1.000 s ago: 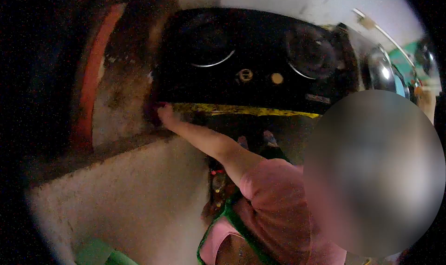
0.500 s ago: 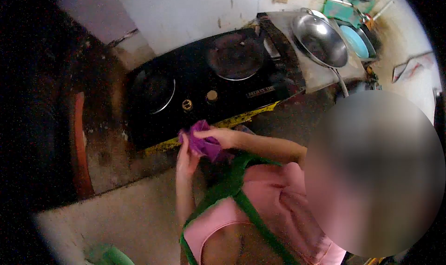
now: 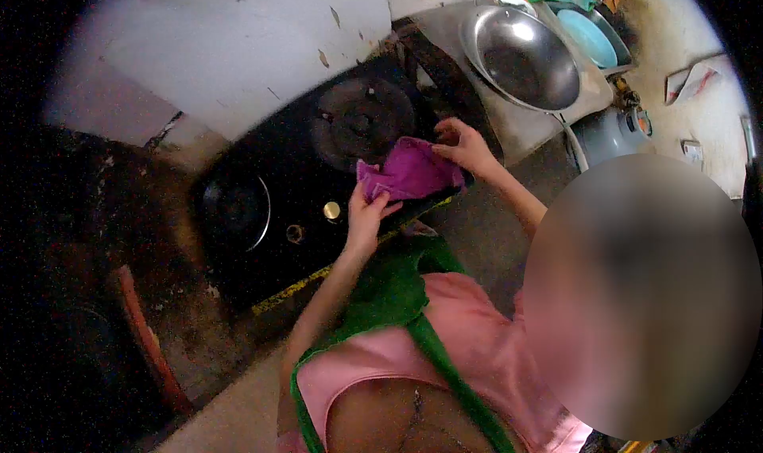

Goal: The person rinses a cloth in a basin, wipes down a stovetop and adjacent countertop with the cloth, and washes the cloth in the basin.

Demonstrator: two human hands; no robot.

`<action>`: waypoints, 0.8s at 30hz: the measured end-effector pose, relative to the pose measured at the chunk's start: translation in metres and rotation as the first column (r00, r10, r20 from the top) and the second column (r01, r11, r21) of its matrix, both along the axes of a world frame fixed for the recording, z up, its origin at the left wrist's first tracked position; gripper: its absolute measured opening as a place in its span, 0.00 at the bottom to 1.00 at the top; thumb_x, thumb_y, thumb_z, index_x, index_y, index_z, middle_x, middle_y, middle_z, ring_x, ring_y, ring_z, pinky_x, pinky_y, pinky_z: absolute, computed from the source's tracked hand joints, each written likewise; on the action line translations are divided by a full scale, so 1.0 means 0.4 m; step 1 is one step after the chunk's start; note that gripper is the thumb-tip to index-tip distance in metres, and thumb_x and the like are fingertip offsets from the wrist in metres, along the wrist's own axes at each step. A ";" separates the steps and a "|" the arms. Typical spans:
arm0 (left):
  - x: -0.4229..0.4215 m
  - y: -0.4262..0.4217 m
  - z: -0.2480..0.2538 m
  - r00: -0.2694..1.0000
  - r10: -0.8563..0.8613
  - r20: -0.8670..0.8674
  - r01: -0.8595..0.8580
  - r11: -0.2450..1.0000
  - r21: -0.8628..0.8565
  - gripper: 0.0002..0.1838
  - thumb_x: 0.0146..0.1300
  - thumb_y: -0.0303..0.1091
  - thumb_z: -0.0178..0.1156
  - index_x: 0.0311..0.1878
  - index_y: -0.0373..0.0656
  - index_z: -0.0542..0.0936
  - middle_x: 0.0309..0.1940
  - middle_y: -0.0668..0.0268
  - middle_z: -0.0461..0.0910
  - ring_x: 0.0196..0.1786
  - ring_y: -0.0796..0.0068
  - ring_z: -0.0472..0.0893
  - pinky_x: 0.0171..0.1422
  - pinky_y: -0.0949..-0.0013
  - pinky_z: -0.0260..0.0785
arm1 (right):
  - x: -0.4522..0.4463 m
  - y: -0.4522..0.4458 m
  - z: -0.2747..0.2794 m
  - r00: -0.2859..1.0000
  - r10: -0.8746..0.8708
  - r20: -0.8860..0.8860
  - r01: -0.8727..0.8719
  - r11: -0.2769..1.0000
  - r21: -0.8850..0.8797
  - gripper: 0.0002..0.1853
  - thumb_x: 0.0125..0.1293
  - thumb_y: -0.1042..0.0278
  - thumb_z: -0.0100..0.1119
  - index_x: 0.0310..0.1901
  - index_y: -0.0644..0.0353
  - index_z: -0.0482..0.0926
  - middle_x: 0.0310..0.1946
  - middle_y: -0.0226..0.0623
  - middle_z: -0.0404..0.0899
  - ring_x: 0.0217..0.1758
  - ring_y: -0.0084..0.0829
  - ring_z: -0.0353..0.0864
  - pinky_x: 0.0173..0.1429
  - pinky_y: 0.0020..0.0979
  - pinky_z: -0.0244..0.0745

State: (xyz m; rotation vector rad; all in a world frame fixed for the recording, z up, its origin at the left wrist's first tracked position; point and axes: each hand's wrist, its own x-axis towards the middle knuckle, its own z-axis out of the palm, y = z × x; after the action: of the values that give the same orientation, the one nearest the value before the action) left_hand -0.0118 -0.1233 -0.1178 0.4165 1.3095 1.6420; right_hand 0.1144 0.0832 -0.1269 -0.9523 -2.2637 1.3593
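A purple cloth [image 3: 417, 171] is spread out over the right front part of the black gas stove [image 3: 278, 175]. My left hand [image 3: 368, 217] pinches the near left corner of the cloth between thumb and fingers. At the cloth's upper right edge, my right hand [image 3: 469, 149] has its thumb and fingers closed on the fabric. Just behind the cloth is the larger burner [image 3: 362, 123], and a gold knob [image 3: 331, 211] lies left of my left hand.
A steel wok [image 3: 524, 63] rests on the counter right of the stove, with a light blue basin [image 3: 586, 37] beyond it. A grey gas cylinder [image 3: 610, 137] stands lower right. The second burner [image 3: 237, 211] is at left. A blurred patch hides the right side.
Both hands have moved right and forward from the stove's front edge to over its right part. The cloth, bunched between them before, is now spread out, and the hands are farther apart.
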 end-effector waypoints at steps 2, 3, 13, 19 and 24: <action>-0.014 -0.022 -0.101 0.997 -0.061 0.040 0.070 0.957 -0.282 0.27 0.59 0.30 0.50 0.62 0.41 0.56 0.52 0.57 0.66 0.49 0.66 0.72 0.47 0.61 0.71 | -0.002 -0.008 -0.050 0.993 -0.115 0.013 0.105 0.941 0.322 0.19 0.50 0.69 0.59 0.45 0.61 0.70 0.43 0.41 0.73 0.45 0.38 0.72 0.48 0.35 0.69; -0.014 -0.031 -0.129 0.991 -0.104 0.082 0.131 0.840 -0.527 0.28 0.59 0.32 0.52 0.62 0.41 0.56 0.52 0.56 0.66 0.48 0.66 0.73 0.45 0.62 0.71 | -0.009 -0.008 -0.073 0.977 -0.211 -0.020 0.178 0.765 0.619 0.20 0.50 0.66 0.58 0.46 0.60 0.70 0.48 0.46 0.70 0.49 0.46 0.70 0.51 0.39 0.68; -0.228 0.075 -0.173 0.909 0.247 0.335 -0.131 0.933 -0.335 0.22 0.57 0.38 0.56 0.50 0.34 0.65 0.47 0.53 0.68 0.47 0.57 0.73 0.47 0.55 0.71 | -0.080 -0.217 -0.236 0.921 -0.148 0.360 -0.117 0.777 0.618 0.33 0.58 0.55 0.48 0.63 0.58 0.52 0.65 0.51 0.43 0.69 0.47 0.38 0.66 0.52 0.35; -0.312 0.121 -0.260 0.897 0.301 0.323 -0.158 0.902 -0.402 0.17 0.55 0.33 0.57 0.46 0.37 0.70 0.44 0.59 0.71 0.48 0.62 0.72 0.51 0.55 0.67 | -0.056 -0.167 -0.200 0.931 -0.113 0.347 -0.109 0.820 0.561 0.32 0.59 0.55 0.46 0.63 0.60 0.52 0.65 0.50 0.43 0.69 0.45 0.38 0.67 0.51 0.33; -0.289 0.131 -0.259 0.898 0.404 0.173 -0.317 0.868 -0.382 0.10 0.51 0.28 0.57 0.38 0.38 0.74 0.37 0.64 0.75 0.42 0.68 0.73 0.42 0.65 0.66 | -0.138 -0.036 -0.218 0.924 -0.157 0.349 -0.093 0.793 0.602 0.31 0.59 0.57 0.45 0.62 0.61 0.53 0.65 0.49 0.42 0.69 0.45 0.36 0.67 0.50 0.34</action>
State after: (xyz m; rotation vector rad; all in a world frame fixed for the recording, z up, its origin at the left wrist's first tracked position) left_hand -0.1275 -0.0709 -0.2214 -0.2616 1.5083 1.6536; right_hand 0.0593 0.0687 -0.2140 -1.0643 -2.6860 0.3485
